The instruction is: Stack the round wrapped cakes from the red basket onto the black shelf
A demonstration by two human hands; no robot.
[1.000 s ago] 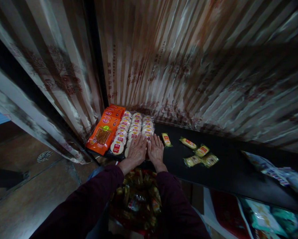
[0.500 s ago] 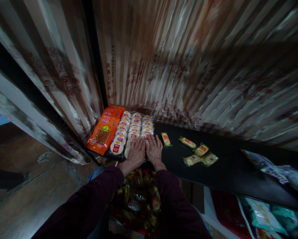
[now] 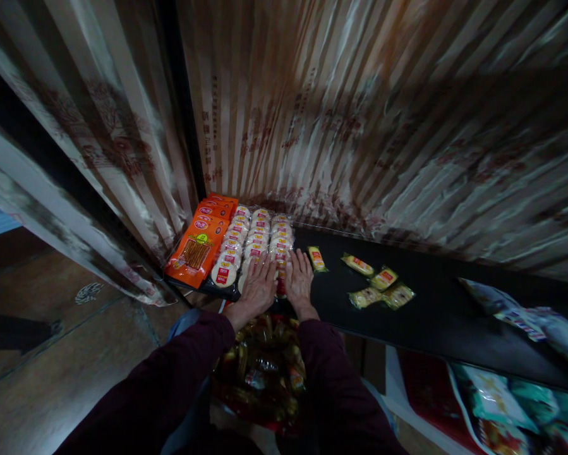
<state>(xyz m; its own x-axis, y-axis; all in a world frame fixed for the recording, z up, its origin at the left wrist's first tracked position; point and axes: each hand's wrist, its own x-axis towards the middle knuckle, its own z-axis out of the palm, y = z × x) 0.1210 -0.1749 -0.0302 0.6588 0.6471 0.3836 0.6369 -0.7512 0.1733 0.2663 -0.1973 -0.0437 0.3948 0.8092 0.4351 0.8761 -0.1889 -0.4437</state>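
Note:
Three rows of round white wrapped crackers (image 3: 259, 235) lie overlapping on a black shelf (image 3: 340, 316). Over the near end of the middle row rests my left hand (image 3: 259, 285), its fingers stretched forward. My right hand (image 3: 299, 282) lies at the right edge of the right-hand row, fingers extended, near a small yellow-wrapped snack (image 3: 316, 259). The hands flank the front of the right row and partly cover the nearest crackers. To the left of the rows lie several overlapping orange snack packets (image 3: 199, 246).
Several small yellow-wrapped snacks (image 3: 383, 278) lie farther right on the shelf, with a crumpled plastic bag (image 3: 525, 319) beyond. Below the hands is a red container of wrapped snacks (image 3: 259, 373). A red basket (image 3: 433, 385) and green packets (image 3: 506, 398) sit below right. Patterned curtains (image 3: 274, 126) hang behind.
My right hand has shifted slightly right, away from my left, widening the gap so more of the right row's near end shows. The view has also shifted slightly.

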